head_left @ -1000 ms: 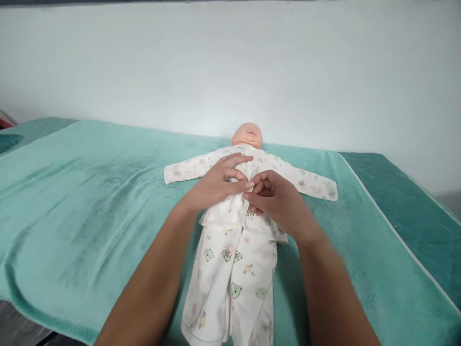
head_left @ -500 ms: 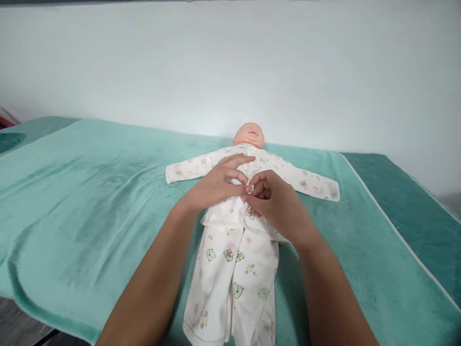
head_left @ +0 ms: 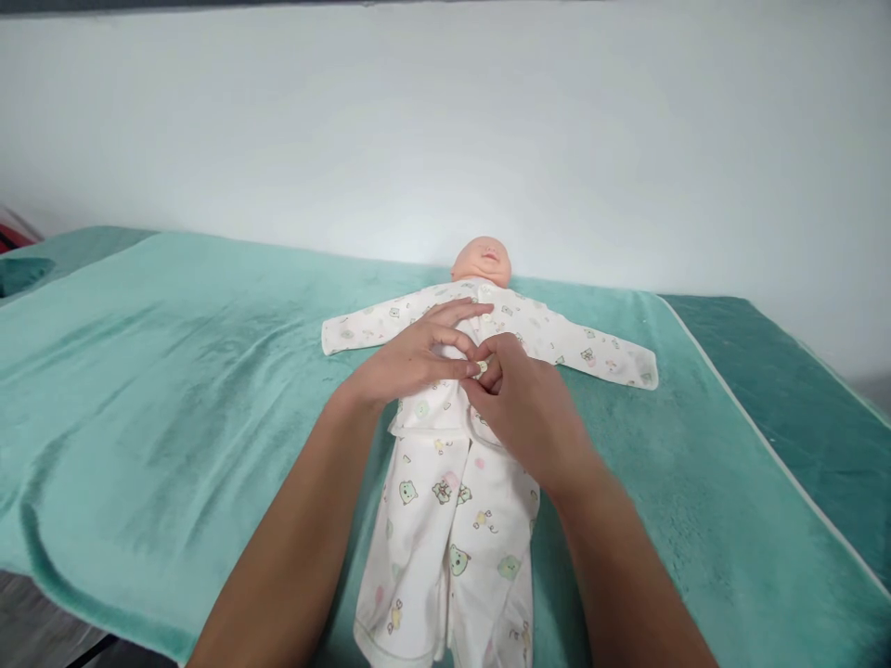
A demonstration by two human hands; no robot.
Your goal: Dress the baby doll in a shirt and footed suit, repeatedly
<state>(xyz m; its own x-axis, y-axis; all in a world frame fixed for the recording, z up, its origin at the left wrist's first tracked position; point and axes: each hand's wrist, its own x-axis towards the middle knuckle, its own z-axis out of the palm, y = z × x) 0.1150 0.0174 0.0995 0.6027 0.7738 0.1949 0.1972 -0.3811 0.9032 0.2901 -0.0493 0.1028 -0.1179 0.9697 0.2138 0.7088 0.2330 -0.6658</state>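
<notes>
We have in front of us a baby doll [head_left: 482, 263], lying on its back on the green blanket [head_left: 174, 371], with the head close to the far edge by the wall [head_left: 445, 139] and, as we see it, nearer to the right edge than to the left one. It wears a printed button-front shirt [head_left: 432, 413], whose hem lies over the matching trousers [head_left: 414, 538]; these point toward the near edge. Our left hand [head_left: 410, 357] spreads its upper fingers across the chest, while its thumb and index finger pinch the shirt front. Our right hand [head_left: 533, 399] is curled, and its thumb and index finger hold the same front opening. Between the fingertips we see a small pale button [head_left: 482, 367], partly covered. We judge the cotton-like shirt to be light, soft and limp, so it will fold easily and give no support by itself. It should not be slippery, but the button is small and may escape the fingers. The best hold, in our opinion, is on the fabric edge just beside the button, with gentle force, because a strong pull could strain the thread.
</notes>
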